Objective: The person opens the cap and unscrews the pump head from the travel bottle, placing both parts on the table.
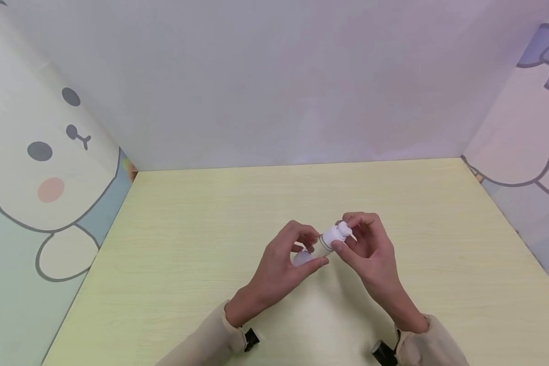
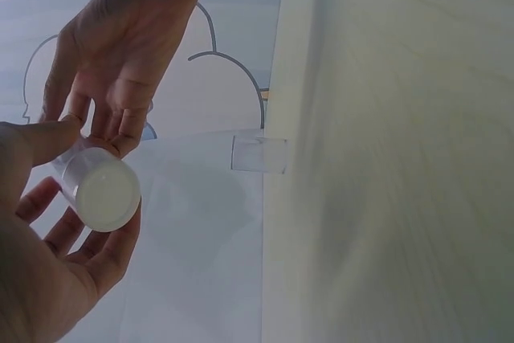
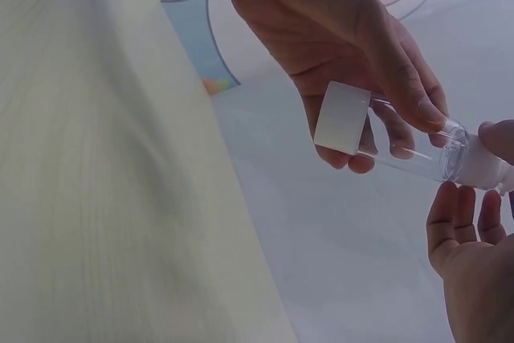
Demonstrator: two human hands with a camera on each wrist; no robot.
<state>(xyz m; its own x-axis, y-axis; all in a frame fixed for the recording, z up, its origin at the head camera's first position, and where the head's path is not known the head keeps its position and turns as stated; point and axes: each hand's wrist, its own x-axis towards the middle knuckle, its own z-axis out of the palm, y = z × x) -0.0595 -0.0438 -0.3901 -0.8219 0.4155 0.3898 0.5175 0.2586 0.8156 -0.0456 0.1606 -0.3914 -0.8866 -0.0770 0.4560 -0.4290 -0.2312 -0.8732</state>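
Note:
A small clear pump bottle (image 1: 322,248) with a white pump top (image 1: 336,235) and a white base (image 3: 343,118) is held tilted above the table. My left hand (image 1: 281,259) grips its body near the base, thumb on one side and fingers on the other. The thumb and fingers of my right hand (image 1: 370,251) pinch the white collar below the nozzle. Seen in the left wrist view, the round bottom (image 2: 110,196) faces the camera. In the right wrist view the transparent body (image 3: 405,150) shows between both hands; its pump end runs out of frame.
Beneath the hands spreads a pale wood-grain table (image 1: 201,213). A plain light wall (image 1: 274,86) rises behind it, and cartoon-printed panels (image 1: 23,244) flank both sides. A clear rectangular patch (image 2: 259,154) sits at the table edge in the left wrist view.

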